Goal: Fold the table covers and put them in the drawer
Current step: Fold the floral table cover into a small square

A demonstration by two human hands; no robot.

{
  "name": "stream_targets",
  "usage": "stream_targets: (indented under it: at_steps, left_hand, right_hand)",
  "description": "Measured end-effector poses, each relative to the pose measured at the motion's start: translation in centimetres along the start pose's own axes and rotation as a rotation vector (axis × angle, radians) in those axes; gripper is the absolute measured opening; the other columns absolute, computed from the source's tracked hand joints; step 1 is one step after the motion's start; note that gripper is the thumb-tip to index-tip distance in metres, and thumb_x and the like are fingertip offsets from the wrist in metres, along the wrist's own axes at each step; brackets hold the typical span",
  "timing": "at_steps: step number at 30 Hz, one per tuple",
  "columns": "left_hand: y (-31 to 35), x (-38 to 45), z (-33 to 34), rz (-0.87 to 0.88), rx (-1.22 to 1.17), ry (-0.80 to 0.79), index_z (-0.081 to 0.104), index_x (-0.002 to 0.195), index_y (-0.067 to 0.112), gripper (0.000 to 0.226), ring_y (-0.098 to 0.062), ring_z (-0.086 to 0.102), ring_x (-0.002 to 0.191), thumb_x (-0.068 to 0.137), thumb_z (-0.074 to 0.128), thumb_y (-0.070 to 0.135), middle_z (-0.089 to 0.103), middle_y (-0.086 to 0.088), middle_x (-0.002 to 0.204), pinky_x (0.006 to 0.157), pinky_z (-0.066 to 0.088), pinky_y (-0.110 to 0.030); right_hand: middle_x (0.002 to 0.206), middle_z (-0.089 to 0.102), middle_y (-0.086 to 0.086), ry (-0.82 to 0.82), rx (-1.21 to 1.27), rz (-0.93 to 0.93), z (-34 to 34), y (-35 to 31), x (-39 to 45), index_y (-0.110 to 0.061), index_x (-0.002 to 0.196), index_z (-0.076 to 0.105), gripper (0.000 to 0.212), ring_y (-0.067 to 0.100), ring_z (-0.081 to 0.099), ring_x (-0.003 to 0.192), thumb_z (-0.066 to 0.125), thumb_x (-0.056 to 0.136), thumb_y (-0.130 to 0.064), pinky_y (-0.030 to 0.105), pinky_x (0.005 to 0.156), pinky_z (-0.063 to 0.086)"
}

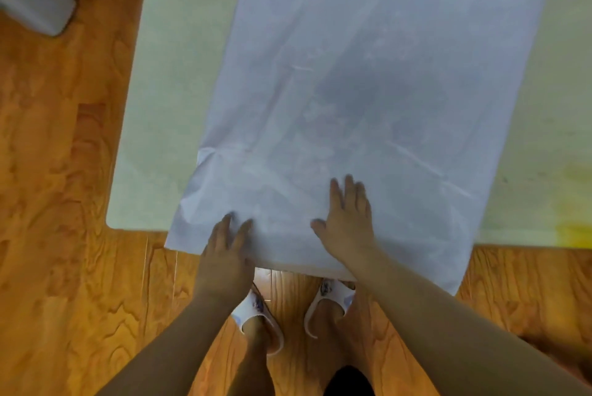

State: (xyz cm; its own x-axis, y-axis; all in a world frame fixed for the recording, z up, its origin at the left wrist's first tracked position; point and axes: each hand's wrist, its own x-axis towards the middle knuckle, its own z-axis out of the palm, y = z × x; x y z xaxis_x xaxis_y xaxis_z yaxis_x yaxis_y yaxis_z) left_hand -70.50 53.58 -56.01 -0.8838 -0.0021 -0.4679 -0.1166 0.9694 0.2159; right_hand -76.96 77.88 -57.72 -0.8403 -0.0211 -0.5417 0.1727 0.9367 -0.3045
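Pale blue-white thin table cover (368, 101) lies spread across cream rectangular bench (179, 91), near edge overhanging. Left hand (226, 248) and right hand (347, 222) press flat, fingers straight, gripping nothing. Folding looks barely begun; drawer unseen.

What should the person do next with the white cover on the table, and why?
Probably slide both hands outward to smooth it. The cover lies spread on the table, with creases showing near its left edge, and its near edge hangs past the table. The left hand and right hand rest flat on it, gripping nothing yet.
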Motion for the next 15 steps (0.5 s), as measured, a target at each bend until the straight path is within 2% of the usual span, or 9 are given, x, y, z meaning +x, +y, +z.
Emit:
stream_targets:
  at_steps: [3, 5, 7, 9, 11, 13, 15]
  left_hand:
    - [-0.6, 0.2, 1.5, 0.018, 0.138, -0.096, 0.017, 0.158, 0.026, 0.082, -0.039, 0.024, 0.148, 0.089, 0.062, 0.024, 0.014, -0.018, 0.163, 0.112, 0.041, -0.050]
    - [-0.8, 0.2, 2.1, 0.042, 0.220, -0.112, 0.009, 0.159, 0.030, 0.090, -0.041, 0.022, 0.148, 0.089, 0.064, 0.032, 0.011, -0.020, 0.162, 0.114, 0.037, -0.051]
    - [-0.9, 0.2, 2.3, 0.081, 0.288, -0.086, 0.012, 0.160, 0.032, 0.094, -0.043, 0.030, 0.143, 0.085, 0.069, 0.037, 0.019, -0.023, 0.158, 0.110, 0.041, -0.051]
    - [-1.0, 0.7, 2.0, 0.112, 0.337, -0.045, 0.025, 0.159, 0.028, 0.094, -0.044, 0.045, 0.128, 0.079, 0.075, 0.037, 0.036, -0.024, 0.147, 0.099, 0.049, -0.052]
    - [-1.2, 1.5, 1.8, 0.142, 0.381, -0.007, 0.035, 0.156, 0.025, 0.092, -0.043, 0.052, 0.110, 0.075, 0.077, 0.034, 0.047, -0.024, 0.134, 0.090, 0.051, -0.053]
    - [-1.5, 2.3, 1.5, 0.177, 0.413, 0.011, 0.036, 0.156, 0.024, 0.091, -0.043, 0.052, 0.103, 0.075, 0.076, 0.032, 0.051, -0.025, 0.127, 0.088, 0.050, -0.053]
    - [-2.0, 3.1, 1.3, 0.227, 0.449, 0.028, 0.036, 0.156, 0.022, 0.091, -0.044, 0.052, 0.103, 0.075, 0.076, 0.029, 0.053, -0.026, 0.124, 0.090, 0.048, -0.054]
  right_hand:
    - [0.163, -0.030, 0.008, -0.045, -0.103, 0.028, 1.4, 0.6, 0.3, -0.018, 0.157, -0.019, 0.100, 0.034, -0.024, 0.151, 0.047, 0.096, -0.062, 0.055, 0.123, -0.005]
    - [0.164, -0.027, 0.008, -0.018, -0.150, 0.025, 1.8, 0.9, 0.0, -0.020, 0.158, -0.017, 0.094, 0.035, -0.020, 0.152, 0.042, 0.098, -0.063, 0.055, 0.123, -0.005]
    - [0.167, -0.015, 0.009, 0.038, -0.210, 0.018, 2.0, 1.0, -0.2, -0.020, 0.160, -0.008, 0.086, 0.037, -0.007, 0.153, 0.039, 0.100, -0.059, 0.054, 0.124, 0.001]
    - [0.167, 0.006, 0.013, 0.089, -0.265, 0.003, 1.9, 1.1, -0.3, -0.016, 0.161, 0.010, 0.078, 0.039, 0.014, 0.150, 0.046, 0.101, -0.051, 0.053, 0.121, 0.017]
    - [0.157, 0.031, 0.015, 0.131, -0.287, -0.043, 1.5, 1.5, -0.4, -0.011, 0.153, 0.033, 0.068, 0.040, 0.037, 0.136, 0.061, 0.096, -0.037, 0.052, 0.106, 0.041]
    - [0.145, 0.044, 0.014, 0.144, -0.325, -0.087, 0.6, 2.5, -0.4, -0.009, 0.142, 0.046, 0.063, 0.038, 0.047, 0.123, 0.073, 0.086, -0.019, 0.047, 0.087, 0.054]
    - [0.139, 0.049, 0.011, 0.172, -0.297, -0.067, -0.6, 4.0, -0.6, -0.008, 0.134, 0.052, 0.057, 0.036, 0.048, 0.120, 0.073, 0.081, -0.009, 0.045, 0.072, 0.058]
